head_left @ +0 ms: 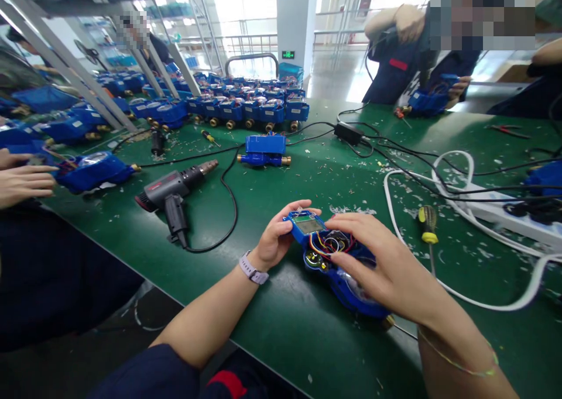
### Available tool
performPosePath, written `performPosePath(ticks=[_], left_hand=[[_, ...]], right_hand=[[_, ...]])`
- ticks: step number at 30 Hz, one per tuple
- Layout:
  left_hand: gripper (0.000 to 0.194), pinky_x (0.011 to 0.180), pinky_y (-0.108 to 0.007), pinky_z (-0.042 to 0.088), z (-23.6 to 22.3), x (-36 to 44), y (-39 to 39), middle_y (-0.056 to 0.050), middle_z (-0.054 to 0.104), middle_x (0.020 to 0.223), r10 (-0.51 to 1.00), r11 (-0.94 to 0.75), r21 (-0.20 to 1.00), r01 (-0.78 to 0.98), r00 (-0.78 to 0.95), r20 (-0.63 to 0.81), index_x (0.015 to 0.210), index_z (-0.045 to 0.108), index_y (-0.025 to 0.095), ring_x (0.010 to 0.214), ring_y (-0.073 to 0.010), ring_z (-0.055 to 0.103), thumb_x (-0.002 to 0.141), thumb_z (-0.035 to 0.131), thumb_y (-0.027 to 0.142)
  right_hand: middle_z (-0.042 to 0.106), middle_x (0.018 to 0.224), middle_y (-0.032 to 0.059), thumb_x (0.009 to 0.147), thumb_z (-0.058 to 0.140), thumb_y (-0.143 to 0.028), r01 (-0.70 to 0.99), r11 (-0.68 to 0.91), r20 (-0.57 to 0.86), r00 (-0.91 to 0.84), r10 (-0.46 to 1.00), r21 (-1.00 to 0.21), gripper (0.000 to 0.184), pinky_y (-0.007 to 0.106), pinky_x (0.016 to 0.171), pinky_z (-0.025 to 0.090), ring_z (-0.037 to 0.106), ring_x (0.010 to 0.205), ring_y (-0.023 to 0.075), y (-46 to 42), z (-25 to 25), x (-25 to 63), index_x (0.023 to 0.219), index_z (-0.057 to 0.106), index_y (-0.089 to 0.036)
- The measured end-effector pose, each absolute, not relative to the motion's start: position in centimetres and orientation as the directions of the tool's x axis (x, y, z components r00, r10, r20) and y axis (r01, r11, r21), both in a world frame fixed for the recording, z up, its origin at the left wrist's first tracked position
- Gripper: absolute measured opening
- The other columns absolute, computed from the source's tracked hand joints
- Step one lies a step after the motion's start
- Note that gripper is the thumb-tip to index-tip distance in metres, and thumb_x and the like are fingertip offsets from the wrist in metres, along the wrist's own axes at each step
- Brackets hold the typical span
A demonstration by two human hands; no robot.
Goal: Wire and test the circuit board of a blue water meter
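On the green table (307,334) in front of me lies an opened blue water meter (346,285) with coloured wires and a small display board (308,224) at its top. My left hand (277,240) grips the display board end, thumb over its upper edge. My right hand (389,267) rests over the meter's body, fingers curled down onto the wires. A yellow-handled screwdriver (427,224) lies just right of my right hand.
A grey electric drill (173,193) with a black cord lies to the left. One blue meter (266,150) sits mid-table, several more (246,106) in rows behind. White cable and power strip (504,215) at right. Other people's hands (21,179) work at left and far right.
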State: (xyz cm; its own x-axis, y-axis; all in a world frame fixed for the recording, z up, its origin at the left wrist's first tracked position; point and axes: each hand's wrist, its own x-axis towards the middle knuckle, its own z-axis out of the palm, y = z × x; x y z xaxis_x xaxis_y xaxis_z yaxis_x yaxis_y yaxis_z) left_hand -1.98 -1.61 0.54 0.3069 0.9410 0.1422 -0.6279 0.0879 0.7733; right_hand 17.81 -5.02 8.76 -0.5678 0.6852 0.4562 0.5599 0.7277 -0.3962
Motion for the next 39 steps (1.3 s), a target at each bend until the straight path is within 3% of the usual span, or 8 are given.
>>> performPosePath(ticks=[7,13,17,19,24,28,35,39], left_hand=[[0.057,0.098,-0.040,0.047,0.4,-1.7,-1.8,-0.011,0.070,0.118,0.932,0.087,0.758,-0.646,0.321,0.166,0.123,0.060,0.016,0.107,-0.0282,0.067,0.071,0.069,0.040],[0.058,0.104,-0.045,0.043,0.6,-1.8,-2.0,-0.013,0.070,0.120,0.943,0.094,0.761,-0.641,0.303,0.138,0.124,0.059,0.016,0.113,-0.0312,0.065,0.073,0.070,0.041],[0.056,0.101,-0.042,0.046,0.6,-2.0,-2.1,-0.014,0.069,0.121,0.949,0.035,0.812,-0.582,0.273,0.155,0.122,0.060,0.017,0.110,-0.0298,0.067,0.077,0.072,0.047],[0.055,0.100,-0.041,0.047,0.5,-2.2,-2.1,-0.014,0.070,0.121,0.953,-0.013,0.848,-0.531,0.250,0.171,0.120,0.061,0.017,0.108,-0.0282,0.067,0.079,0.071,0.051],[0.057,0.099,-0.039,0.048,0.4,-2.7,-2.3,-0.014,0.068,0.125,0.922,-0.280,0.928,-0.247,0.198,0.332,0.123,0.060,0.018,0.114,-0.0282,0.064,0.083,0.064,0.058],[0.065,0.105,-0.039,0.044,0.6,-3.3,-2.8,-0.014,0.060,0.135,0.836,-0.516,0.857,0.014,0.228,0.499,0.132,0.053,0.019,0.124,-0.0299,0.058,0.079,0.074,0.049],[0.041,0.088,-0.034,0.052,1.1,-3.1,-3.5,-0.008,0.074,0.110,0.872,-0.484,0.863,0.148,0.169,0.460,0.128,0.056,0.021,0.096,-0.0230,0.070,0.089,0.063,0.033],[0.046,0.060,-0.028,0.046,1.5,-2.7,-3.9,0.000,0.066,0.073,0.928,-0.370,0.924,0.099,0.079,0.364,0.129,0.054,0.019,0.061,-0.0153,0.059,0.089,0.063,0.039]], right_hand=[[0.068,0.111,0.0108,0.093,0.054,-0.014,0.549,0.742,0.506,-0.547,0.667,-0.384,0.019,0.046,0.098,0.045,0.060,0.109,0.0259,-5.0,7.9,16.8,0.111,0.061,-0.016],[0.066,0.115,0.0155,0.078,0.079,-0.044,0.617,0.737,0.532,-0.541,0.651,-0.275,0.053,0.052,0.095,0.044,0.059,0.107,0.0335,-5.8,7.8,15.7,0.115,0.058,-0.012],[0.069,0.099,0.0130,0.083,0.071,-0.020,0.674,0.710,0.558,-0.515,0.651,-0.206,0.024,0.048,0.085,0.048,0.063,0.092,0.0307,-5.6,7.2,15.4,0.104,0.062,-0.012],[0.070,0.094,0.0128,0.089,0.060,-0.014,0.643,0.724,0.577,-0.502,0.644,-0.249,0.011,0.044,0.079,0.050,0.064,0.087,0.0285,-5.3,7.0,15.6,0.099,0.064,-0.012],[0.073,0.096,0.0077,0.091,0.052,-0.012,0.582,0.648,0.461,-0.458,0.760,-0.491,0.018,0.039,0.079,0.053,0.067,0.088,0.0235,-4.7,7.2,16.6,0.095,0.068,-0.018],[0.074,0.090,0.0036,0.089,0.053,-0.014,0.530,0.553,0.348,-0.440,0.828,-0.643,0.018,0.034,0.076,0.053,0.068,0.082,0.0202,-4.3,7.4,17.2,0.090,0.070,-0.021],[0.073,0.091,0.0022,0.088,0.057,-0.013,0.524,0.520,0.302,-0.448,0.842,-0.674,0.014,0.031,0.076,0.053,0.068,0.084,0.0188,-4.4,7.8,17.1,0.092,0.068,-0.021],[0.070,0.096,0.0070,0.081,0.073,-0.025,0.671,0.576,0.406,-0.416,0.813,-0.467,0.025,0.038,0.075,0.053,0.066,0.086,0.0247,-5.5,7.9,16.2,0.102,0.060,-0.019]])
